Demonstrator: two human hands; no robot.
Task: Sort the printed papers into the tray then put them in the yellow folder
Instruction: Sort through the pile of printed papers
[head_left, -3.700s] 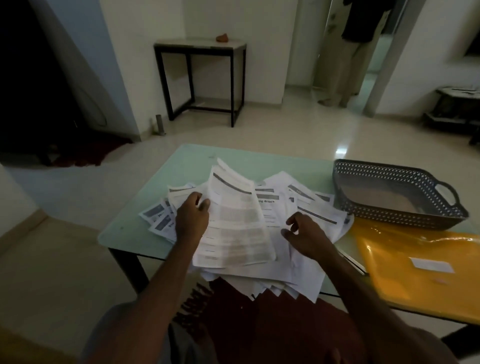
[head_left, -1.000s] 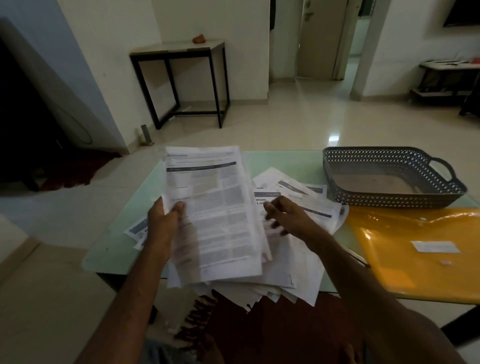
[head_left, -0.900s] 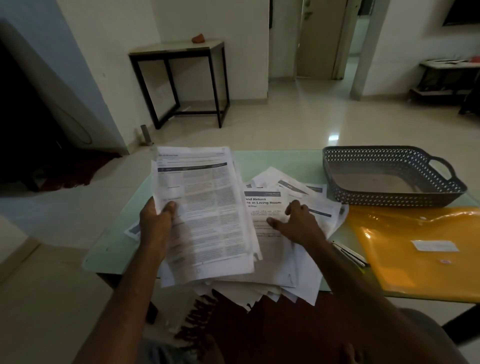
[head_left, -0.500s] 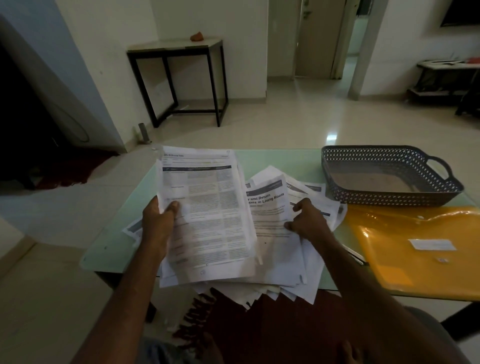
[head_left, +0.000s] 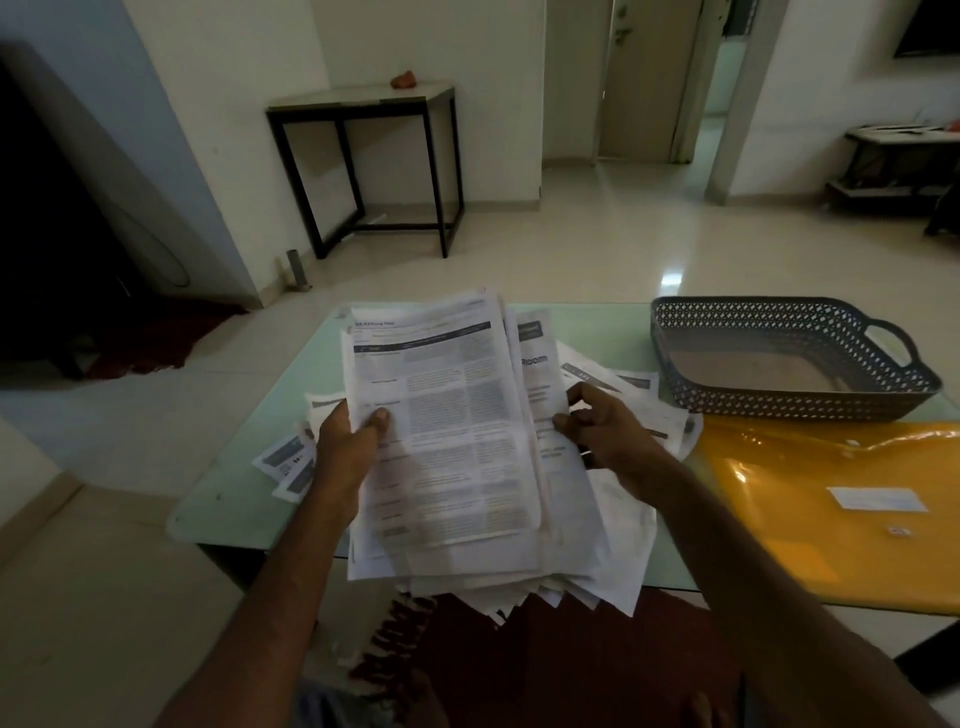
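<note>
My left hand (head_left: 348, 447) grips a sheaf of printed papers (head_left: 447, 431) by its left edge, thumb pressed on the front page and fingers curled behind. My right hand (head_left: 605, 431) pinches the right edge of a single sheet (head_left: 540, 374) that sits just behind the sheaf.

The grey perforated tray (head_left: 789, 410) shows me only its brownish bottom inside. The yellow folder (head_left: 831, 519) lies flat and closed just in front of the tray, touching its near wall.

The held papers stand tilted up, well to the left of the tray. The loose pile (head_left: 613, 561) spreads under both hands, its far edge reaching almost to the tray.

Everything rests on a pale green table (head_left: 249, 467). Beyond the tray is a glossy tiled floor (head_left: 597, 244), with a black-framed side table (head_left: 363, 98) against the far wall to the tray's left.
</note>
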